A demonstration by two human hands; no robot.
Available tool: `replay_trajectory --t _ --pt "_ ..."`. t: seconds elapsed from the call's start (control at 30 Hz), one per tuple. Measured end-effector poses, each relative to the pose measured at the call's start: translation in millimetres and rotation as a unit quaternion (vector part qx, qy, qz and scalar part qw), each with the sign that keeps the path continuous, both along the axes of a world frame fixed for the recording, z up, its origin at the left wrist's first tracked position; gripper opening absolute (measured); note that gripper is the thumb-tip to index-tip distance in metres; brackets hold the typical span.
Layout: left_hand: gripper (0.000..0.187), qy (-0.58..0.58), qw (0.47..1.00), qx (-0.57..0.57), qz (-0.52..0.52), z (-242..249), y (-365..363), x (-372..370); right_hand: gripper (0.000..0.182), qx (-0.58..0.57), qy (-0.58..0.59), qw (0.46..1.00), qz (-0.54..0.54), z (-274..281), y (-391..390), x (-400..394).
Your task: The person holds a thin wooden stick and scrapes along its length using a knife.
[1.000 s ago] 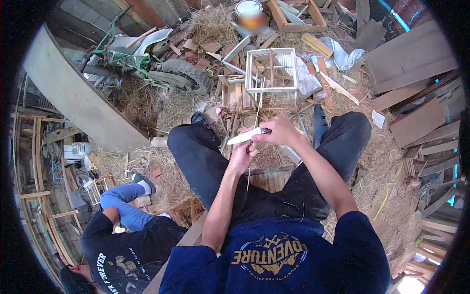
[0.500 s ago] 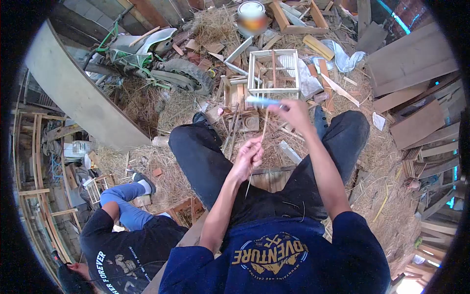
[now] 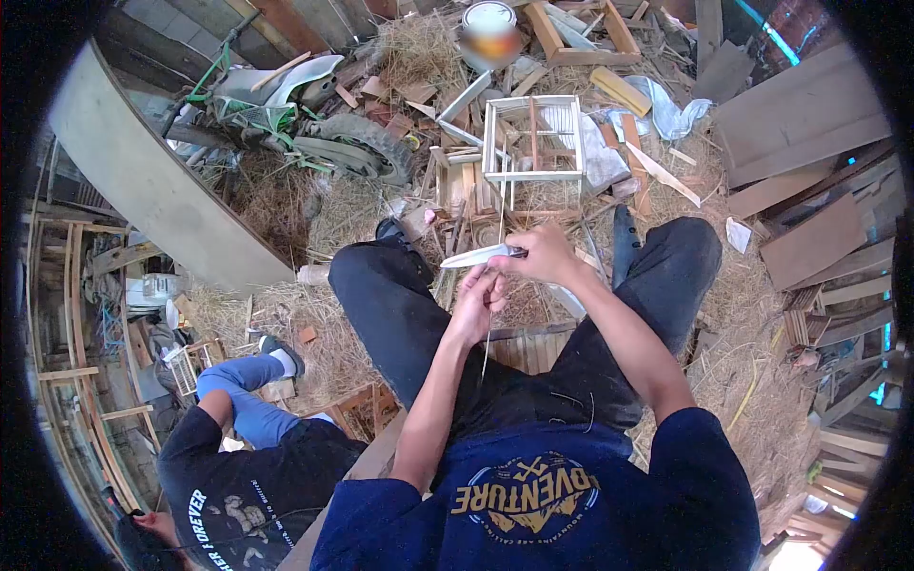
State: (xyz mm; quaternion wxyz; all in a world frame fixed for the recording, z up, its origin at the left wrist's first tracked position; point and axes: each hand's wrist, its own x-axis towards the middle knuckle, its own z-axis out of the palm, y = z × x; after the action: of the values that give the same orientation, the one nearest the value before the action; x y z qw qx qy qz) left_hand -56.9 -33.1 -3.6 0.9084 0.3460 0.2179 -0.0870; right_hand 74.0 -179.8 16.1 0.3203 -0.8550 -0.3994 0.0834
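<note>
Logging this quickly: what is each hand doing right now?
Left hand: closed on a thin stick.
Right hand: closed on a knife.

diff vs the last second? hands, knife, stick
The right hand swung the knife out along the thin stick toward the wooden cage frame, then drew it back to the left hand. Both grips held throughout. The left hand barely moved; cage frame and the seated person unchanged.
</note>
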Motion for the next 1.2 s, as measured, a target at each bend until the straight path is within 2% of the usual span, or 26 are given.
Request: replay_trajectory --t 0.1,0.3,0.63,0.7,0.8,0.87,0.93,1.03,1.2 --pt "0.013 0.012 1.000 0.004 0.001 2 1 -1 0.055 0.055 -0.033 0.998 0.012 8 -1 2" --pt "0.010 0.004 1.000 0.002 -0.018 7 1 4 0.058 0.093 -0.055 0.994 0.014 5 -7 12" --pt "0.009 0.011 0.999 -0.022 -0.038 15 3 7 0.057 0.073 -0.133 0.988 0.006 12 -12 17" --pt "0.016 0.010 0.999 -0.019 -0.030 12 4 7 0.056 0.063 -0.148 0.987 0.004 9 -15 20" --pt "0.031 0.008 1.000 -0.017 -0.024 22 4 5 0.054 0.046 -0.156 0.984 -0.068 -1 -24 33" --pt "0.040 0.015 0.999 -0.006 -0.039 27 5 -2 0.056 0.028 -0.104 0.982 -0.152 3 -34 43" --pt "0.048 0.028 0.997 0.011 -0.071 26 3 -11 0.059 0.016 0.002 0.947 -0.320 12 -44 57" --pt "0.049 -0.003 0.999 -0.018 -0.038 23 6 -14 0.061 -0.062 -0.051 0.930 -0.360 12 -62 82" --pt "0.051 -0.009 0.999 -0.034 0.016 21 11 -2 0.052 0.007 -0.004 0.960 -0.280 23 -40 41"
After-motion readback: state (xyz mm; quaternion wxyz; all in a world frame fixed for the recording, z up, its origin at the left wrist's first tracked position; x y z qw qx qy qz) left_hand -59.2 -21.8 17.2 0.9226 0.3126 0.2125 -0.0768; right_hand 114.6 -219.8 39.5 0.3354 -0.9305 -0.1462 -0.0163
